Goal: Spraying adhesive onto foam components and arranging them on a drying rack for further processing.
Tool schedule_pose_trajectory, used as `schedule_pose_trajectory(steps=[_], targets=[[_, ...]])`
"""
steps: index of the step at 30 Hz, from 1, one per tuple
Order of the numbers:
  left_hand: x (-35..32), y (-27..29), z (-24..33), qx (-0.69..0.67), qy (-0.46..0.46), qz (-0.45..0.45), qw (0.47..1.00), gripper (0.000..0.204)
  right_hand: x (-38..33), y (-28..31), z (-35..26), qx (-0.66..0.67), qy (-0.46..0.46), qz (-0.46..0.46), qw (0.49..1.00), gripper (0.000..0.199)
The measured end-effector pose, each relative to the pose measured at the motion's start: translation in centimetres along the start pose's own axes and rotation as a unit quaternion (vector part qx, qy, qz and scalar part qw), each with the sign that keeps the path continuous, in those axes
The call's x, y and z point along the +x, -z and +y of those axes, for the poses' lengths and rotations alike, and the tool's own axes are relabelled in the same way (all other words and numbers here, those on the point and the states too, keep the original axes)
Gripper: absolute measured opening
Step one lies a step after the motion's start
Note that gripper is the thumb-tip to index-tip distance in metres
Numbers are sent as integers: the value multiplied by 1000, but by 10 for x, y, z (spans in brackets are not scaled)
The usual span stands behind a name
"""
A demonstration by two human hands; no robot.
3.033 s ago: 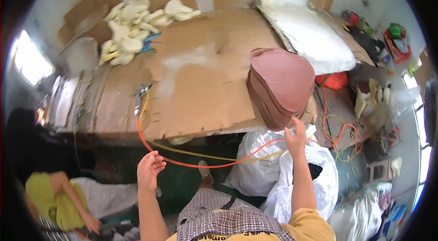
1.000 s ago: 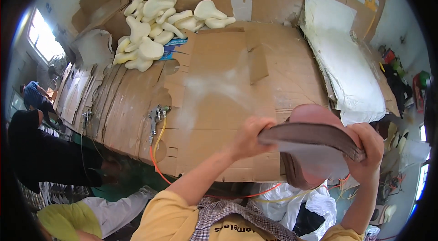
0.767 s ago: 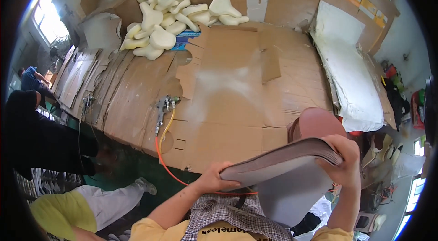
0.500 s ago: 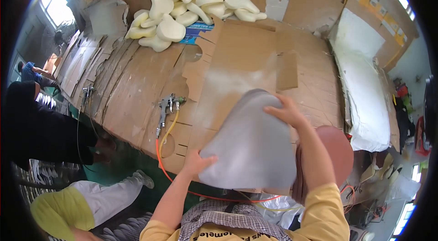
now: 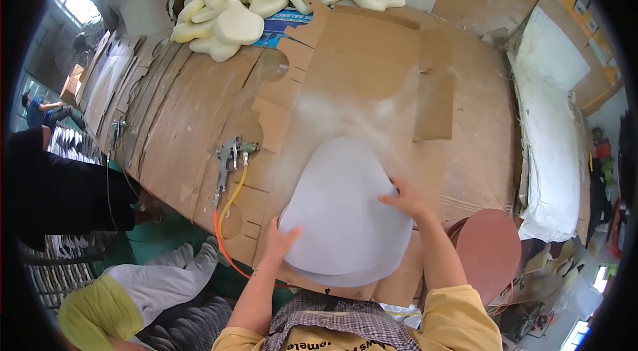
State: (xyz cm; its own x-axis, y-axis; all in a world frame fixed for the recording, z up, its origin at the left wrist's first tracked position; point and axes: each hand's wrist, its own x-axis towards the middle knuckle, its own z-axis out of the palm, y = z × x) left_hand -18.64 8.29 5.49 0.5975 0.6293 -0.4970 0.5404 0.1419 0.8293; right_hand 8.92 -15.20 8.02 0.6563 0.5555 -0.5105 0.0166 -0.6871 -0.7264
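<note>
A stack of grey, rounded-triangular sheets lies nearly flat on the cardboard-covered table in front of me, narrow end away from me. At least two layers show along its near edge. My left hand grips its left edge, thumb on top and the other fingers mostly hidden. On the right edge, my right hand has its thumb on the top sheet and its fingers around the side. Beside my right forearm sits a pile of reddish-brown sheets of similar rounded shape.
A spray gun with orange and yellow hoses lies left of the sheets. Cream foam bicycle-saddle pads are heaped at the back left. White-covered padding borders the right side. Co-workers, one in a yellow-green top, are at the left.
The grey sheets have come down from a tilted, raised position to lie flatter on the table. Both hands have lowered with them, the right one sliding nearer along the edge.
</note>
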Motion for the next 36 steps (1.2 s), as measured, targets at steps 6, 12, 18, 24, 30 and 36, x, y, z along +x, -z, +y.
schedule_pose_trajectory(steps=[6,12,18,24,30,36], targets=[[-14,20,-3,-129,32,-39,990,64,-52,5,0,164,-133,-83,974,56],[-29,8,30,-15,-71,-20,997,59,-75,-27,13,199,-25,41,979,39],[-71,18,106,-51,-141,-39,988,61,-108,9,-73,188,43,59,979,38],[-56,30,51,-72,-201,-12,977,68,-107,13,-22,246,79,66,964,51],[-2,12,-19,35,-65,19,997,56,-70,-45,43,72,18,164,984,48],[6,10,-34,85,-144,61,984,43,-95,-49,10,-24,-15,222,975,45]])
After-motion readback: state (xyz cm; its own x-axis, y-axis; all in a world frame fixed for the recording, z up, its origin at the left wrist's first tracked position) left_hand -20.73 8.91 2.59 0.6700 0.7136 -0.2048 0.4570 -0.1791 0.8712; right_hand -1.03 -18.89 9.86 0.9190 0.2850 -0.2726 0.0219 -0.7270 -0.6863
